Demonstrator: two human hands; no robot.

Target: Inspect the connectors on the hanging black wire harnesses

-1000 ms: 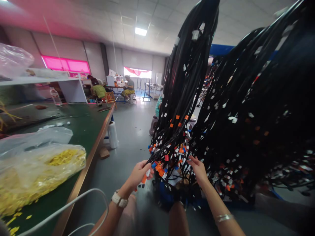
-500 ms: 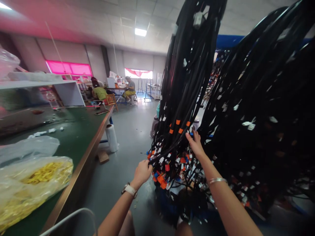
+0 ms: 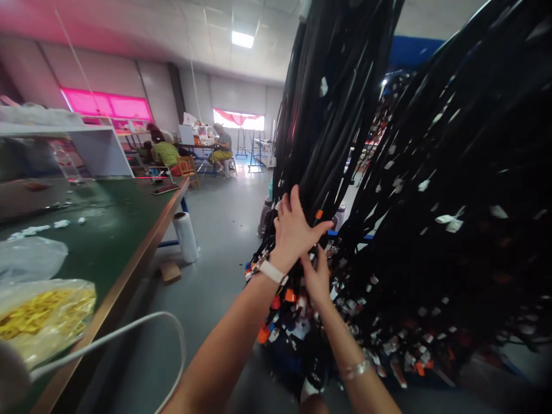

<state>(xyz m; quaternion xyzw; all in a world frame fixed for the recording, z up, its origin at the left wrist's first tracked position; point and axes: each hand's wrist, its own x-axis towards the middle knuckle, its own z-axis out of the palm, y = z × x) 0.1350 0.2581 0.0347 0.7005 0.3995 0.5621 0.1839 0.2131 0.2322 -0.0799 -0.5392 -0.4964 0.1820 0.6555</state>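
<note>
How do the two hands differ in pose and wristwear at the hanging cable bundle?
The left hand is higher, laid flat and open on the cable bundle, fingers spread upward; the right hand sits lower, just beneath it, partly hidden, so its grip cannot be judged. The left wrist wears a white watch; the right wrist has a thin silver bracelet. Both are bare and touch the same black cables near the orange tags.

A green workbench [image 3: 129, 230] holds a bag of yellow parts [image 3: 43, 313] (clear plastic), beside a film roll [image 3: 186, 237].
</note>
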